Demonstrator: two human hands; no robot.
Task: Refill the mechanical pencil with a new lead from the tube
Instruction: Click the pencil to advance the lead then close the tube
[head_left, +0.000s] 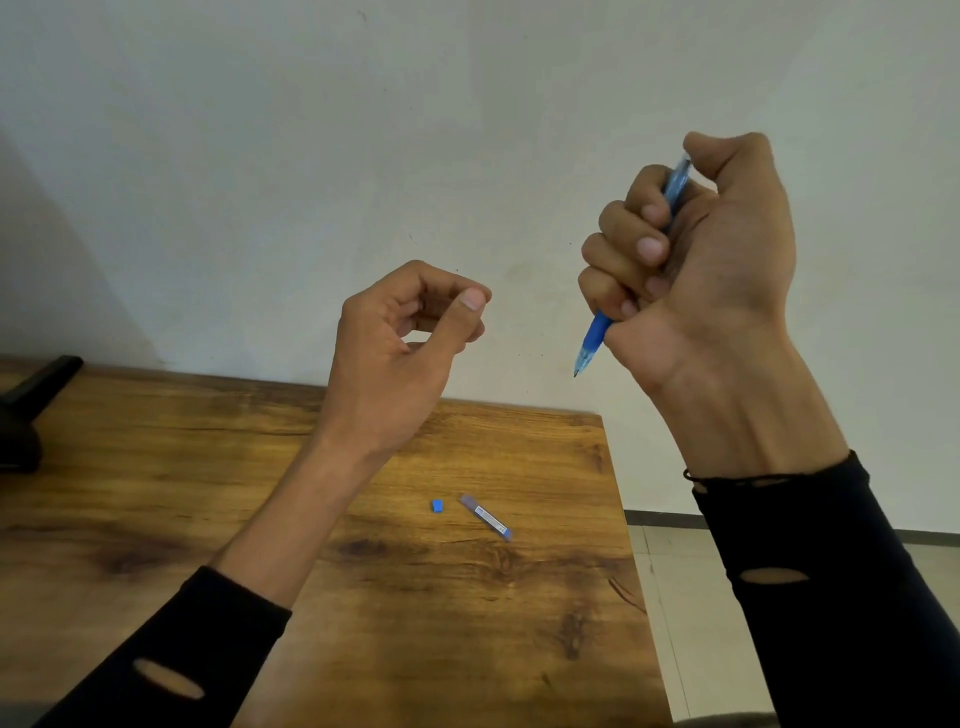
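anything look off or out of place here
A small blue cap lies loose on the table beside the lead tube, apart from it. Both sleeves have holes, e.g. the right sleeve.

Soft, even light fills the scene, without glare. A broad dim shadow falls on the wall (62, 249) at far left, above the table (156, 467). Focus is fairly sharp; the table's edges bow from wide-angle distortion.

Print on lead tube (486, 517) illegible
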